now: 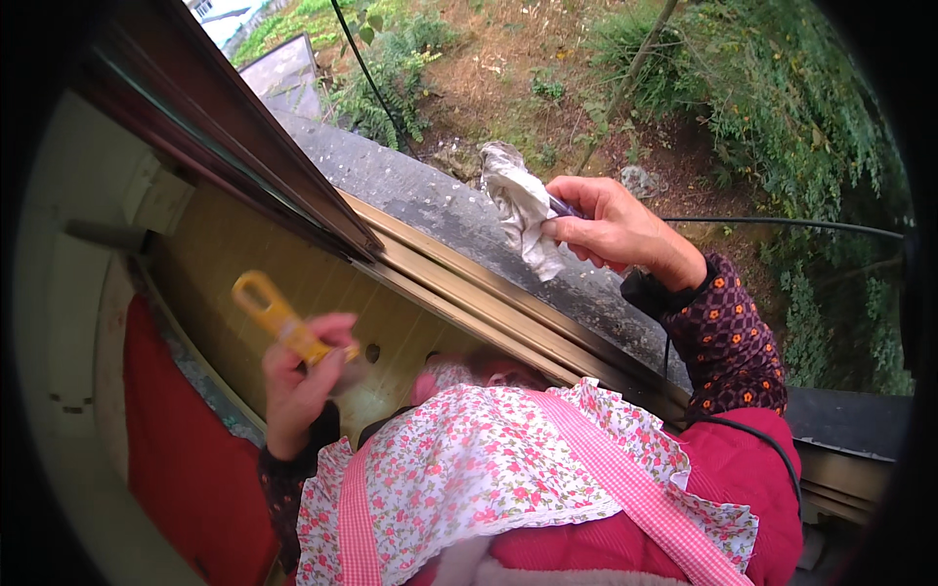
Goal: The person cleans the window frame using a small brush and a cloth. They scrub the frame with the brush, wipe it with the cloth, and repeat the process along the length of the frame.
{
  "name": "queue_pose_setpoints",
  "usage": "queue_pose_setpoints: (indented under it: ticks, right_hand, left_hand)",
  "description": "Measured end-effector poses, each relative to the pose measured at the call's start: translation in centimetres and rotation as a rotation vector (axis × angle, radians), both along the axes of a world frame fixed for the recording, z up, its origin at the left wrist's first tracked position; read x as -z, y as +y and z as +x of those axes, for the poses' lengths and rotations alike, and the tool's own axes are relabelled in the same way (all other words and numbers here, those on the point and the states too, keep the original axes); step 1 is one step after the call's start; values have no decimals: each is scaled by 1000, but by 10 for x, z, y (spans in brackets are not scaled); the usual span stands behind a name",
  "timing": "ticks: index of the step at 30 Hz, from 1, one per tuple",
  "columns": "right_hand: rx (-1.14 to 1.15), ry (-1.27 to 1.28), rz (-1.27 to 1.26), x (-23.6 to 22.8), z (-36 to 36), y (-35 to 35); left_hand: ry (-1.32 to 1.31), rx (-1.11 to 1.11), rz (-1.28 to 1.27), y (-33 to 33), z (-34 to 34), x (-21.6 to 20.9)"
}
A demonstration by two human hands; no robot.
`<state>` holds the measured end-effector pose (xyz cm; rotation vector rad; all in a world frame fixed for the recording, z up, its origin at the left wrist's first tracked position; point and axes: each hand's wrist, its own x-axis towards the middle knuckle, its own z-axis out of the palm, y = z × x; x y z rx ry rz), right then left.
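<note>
1. The left hand (298,396) is closed around a yellow tool (289,328), with the thumb across it; both are a little blurred.
2. The right hand (618,227) pinches a white cloth (523,210) and a dark slim object (564,206) between thumb and fingers. The hands are well apart.
3. The yellow tool has a looped end and appears inside the window track's (459,293) inner edge.
4. The cloth, crumpled and greyish-stained, hangs across the outer edge of the grey ledge (420,195).

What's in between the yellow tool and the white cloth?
From the yellow tool to the white cloth, the head view shows a tan surface, the golden window track, then the grey ledge.
</note>
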<state>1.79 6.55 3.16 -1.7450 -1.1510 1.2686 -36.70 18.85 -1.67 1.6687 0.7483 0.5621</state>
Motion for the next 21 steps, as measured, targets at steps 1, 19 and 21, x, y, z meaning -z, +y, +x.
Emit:
queue_pose_setpoints:
  ticks: [1, 19, 21]
  right_hand:
    - [14, -11, -15, -4, -3, -5]
    - [-290, -333, 653, 0, -44, -42]
    - [-176, -246, 507, -4, -33, -39]
  left_hand:
    - [-80, 69, -56, -4, 21, -8]
    - [-546, 20, -448, -44, 175, 0]
    - [-507, -47, -470, -42, 165, -5]
